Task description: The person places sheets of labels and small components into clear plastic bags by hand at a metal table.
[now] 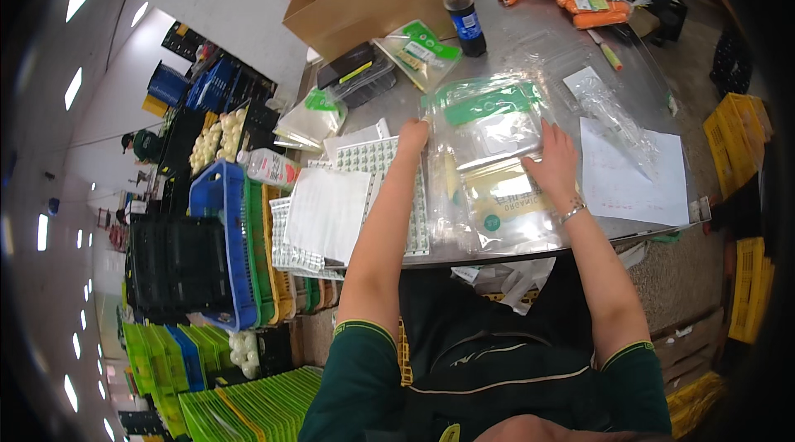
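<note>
A stack of clear plastic packaging bags [497,150] with green and pale yellow printed areas lies on the metal table, near its front edge. My left hand [415,134] is at the upper left edge of the stack; whether its fingers pinch a bag is not clear. On the right side of the bags rests my right hand [554,162], palm down with its fingers spread. Sheets of printed stickers [372,156] are to the left, partly under a blank white sheet [329,212] and my left forearm. At the right, a white paper [633,181] with faint writing lies beneath a crumpled clear plastic bag [627,125].
Behind the bags stand a cola bottle [466,19], an open cardboard box [372,1] and black plastic trays [360,75]. Bagged carrots [596,4] and a knife [605,50] lie at the far right. Stacked crates [227,243] stand left of the table. A person [147,145] is in the background.
</note>
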